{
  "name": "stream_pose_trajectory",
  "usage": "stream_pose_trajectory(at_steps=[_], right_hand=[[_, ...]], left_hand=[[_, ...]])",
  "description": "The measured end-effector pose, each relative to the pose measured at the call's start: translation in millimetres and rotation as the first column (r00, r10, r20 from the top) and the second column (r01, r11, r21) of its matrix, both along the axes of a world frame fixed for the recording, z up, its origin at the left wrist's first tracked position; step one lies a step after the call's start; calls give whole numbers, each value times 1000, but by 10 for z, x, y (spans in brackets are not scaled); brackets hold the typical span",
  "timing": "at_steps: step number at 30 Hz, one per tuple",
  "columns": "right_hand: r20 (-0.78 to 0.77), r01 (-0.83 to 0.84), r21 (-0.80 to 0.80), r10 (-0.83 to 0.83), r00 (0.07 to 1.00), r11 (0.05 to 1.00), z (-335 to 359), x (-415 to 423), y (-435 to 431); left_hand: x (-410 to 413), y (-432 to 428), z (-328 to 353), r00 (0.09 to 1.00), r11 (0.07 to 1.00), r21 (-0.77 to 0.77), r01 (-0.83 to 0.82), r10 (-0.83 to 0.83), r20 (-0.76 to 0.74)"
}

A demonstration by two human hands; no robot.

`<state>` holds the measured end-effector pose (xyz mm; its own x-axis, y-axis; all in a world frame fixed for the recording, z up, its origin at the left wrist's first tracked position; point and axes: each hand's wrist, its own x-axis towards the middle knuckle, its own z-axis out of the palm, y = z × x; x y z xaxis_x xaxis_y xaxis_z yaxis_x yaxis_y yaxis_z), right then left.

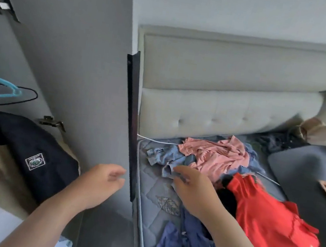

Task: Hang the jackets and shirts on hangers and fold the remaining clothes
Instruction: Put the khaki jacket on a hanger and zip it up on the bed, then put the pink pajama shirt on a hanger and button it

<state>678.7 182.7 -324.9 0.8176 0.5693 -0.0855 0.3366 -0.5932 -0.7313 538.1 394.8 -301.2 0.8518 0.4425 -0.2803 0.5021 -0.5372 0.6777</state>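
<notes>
**Hands at the clothes pile, bed corner**

Right hand (190, 188): reached out palm down over the quilted grey mattress (155, 189). Its fingertips (175, 168) touch the near fold of a pale blue denim-like shirt (163, 157). The fingers are blurred, so I cannot tell whether they pinch the cloth or only rest on it.

Left hand (104, 180): held in the air, fingers loosely curled, holding nothing. Just to its right is the dark edge strip of a grey wardrobe door (132, 119), which stands between the two hands.

Clothes, placed from the right hand:
- The shirt lies crumpled on the mattress just beyond the fingertips.
- A pink crumpled garment (214, 155) lies beyond and to the right, overlapping the shirt's far side.
- A bright red garment (266, 217) is spread out to the right. A black garment (228, 199) lies partly under it, just beside the wrist.
- A violet-blue garment (186, 246) is heaped on the near mattress under the forearm.

Placed from the left hand:
- A navy garment with a white-bordered patch (34, 151) is draped in the wardrobe opening to the left.
- Above that garment are a turquoise plastic hanger (2, 83) and a thin black wire hanger (31, 95).

A beige padded headboard (228, 69) stands upright beyond the pile.
</notes>
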Motion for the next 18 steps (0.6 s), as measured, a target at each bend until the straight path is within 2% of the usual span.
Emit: stream_pose_trajectory(at_steps=[3, 8, 12, 18], right_hand=[[15, 158, 17, -158, 987, 987, -77, 185, -535], [3, 302, -1, -302, 953, 953, -139, 412, -1138], [9, 344, -5, -344, 939, 939, -131, 479, -1368], [-64, 393, -28, -394, 917, 919, -313, 675, -1494]], left_hand=[[274, -211, -104, 993, 994, -5, 112, -112, 24], [817, -575, -250, 963, 963, -7, 268, -268, 28], [1211, -774, -332, 916, 915, 24, 402, -401, -23], [1755, -911, -531, 886, 887, -17, 462, -462, -22]])
